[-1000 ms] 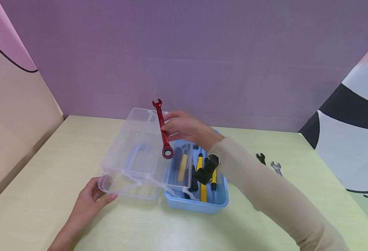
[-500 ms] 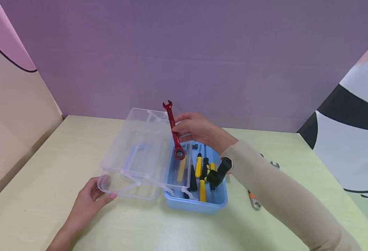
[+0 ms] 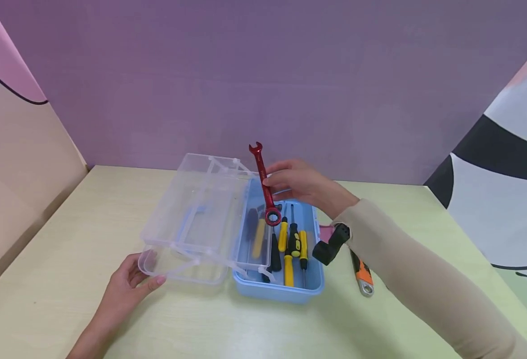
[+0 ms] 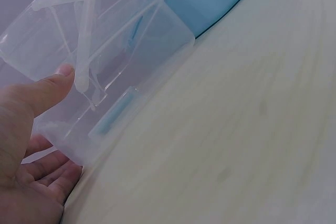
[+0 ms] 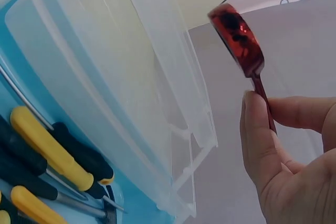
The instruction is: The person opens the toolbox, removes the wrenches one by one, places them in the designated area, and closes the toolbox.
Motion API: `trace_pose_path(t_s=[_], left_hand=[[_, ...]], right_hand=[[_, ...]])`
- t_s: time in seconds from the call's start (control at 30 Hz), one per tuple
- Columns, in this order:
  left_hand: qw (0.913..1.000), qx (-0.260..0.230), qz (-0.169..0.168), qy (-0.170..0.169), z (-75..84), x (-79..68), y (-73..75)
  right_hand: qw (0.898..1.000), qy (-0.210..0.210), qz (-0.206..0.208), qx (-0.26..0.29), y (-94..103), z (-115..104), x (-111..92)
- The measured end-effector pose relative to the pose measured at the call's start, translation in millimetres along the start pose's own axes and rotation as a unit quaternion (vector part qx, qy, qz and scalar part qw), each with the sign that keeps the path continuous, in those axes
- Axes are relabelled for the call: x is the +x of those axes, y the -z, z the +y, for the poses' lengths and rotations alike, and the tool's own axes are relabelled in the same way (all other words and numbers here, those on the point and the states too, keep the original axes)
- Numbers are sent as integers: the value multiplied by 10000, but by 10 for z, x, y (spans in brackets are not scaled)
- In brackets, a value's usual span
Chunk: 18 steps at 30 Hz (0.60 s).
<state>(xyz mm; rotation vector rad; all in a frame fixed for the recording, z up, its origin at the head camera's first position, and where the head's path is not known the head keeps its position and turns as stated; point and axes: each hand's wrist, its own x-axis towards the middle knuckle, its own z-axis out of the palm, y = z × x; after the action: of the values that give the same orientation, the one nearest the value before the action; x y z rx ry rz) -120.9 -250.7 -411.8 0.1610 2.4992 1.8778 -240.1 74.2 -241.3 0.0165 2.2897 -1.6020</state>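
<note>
My right hand (image 3: 304, 182) pinches a red combination wrench (image 3: 268, 197) by its shank between thumb and fingers. The wrench is held up over the far part of a light-blue toolbox (image 3: 277, 295), open end away, ring end toward me. In the right wrist view the wrench's ring end (image 5: 239, 40) shows edge-on. At the left, my left hand (image 3: 126, 286) grips the end of the toolbox's clear plastic lid and tray (image 3: 169, 204), thumb (image 4: 55, 90) on one side and fingers on the other. Yellow-and-black screwdrivers (image 3: 303, 244) lie in the box, partly under the clear tray.
An orange-handled tool (image 3: 363, 273) with a hole in its metal end lies right of the box, partly behind the sleeve (image 3: 407, 264). A pink piece (image 3: 325, 232) shows beside the box. The purple wall (image 3: 263, 89) stands behind the table (image 3: 200, 324).
My right hand has moved right with the red wrench, from over the clear lid to over the blue box. The sleeve now hides two wrenches and uncovers the orange-handled tool. My left hand stays put.
</note>
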Motion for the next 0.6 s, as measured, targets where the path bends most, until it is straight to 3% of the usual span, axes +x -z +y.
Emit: trace_pose_path(t_s=[0.3, 0.6], left_hand=[[10000, 12, -8, -87, -1, 2, -4], [10000, 19, -16, 24, 3, 8, 14]], right_hand=[[9998, 117, -51, -125, 159, 75, -60], [9996, -49, 46, -272, 319, 138, -125]])
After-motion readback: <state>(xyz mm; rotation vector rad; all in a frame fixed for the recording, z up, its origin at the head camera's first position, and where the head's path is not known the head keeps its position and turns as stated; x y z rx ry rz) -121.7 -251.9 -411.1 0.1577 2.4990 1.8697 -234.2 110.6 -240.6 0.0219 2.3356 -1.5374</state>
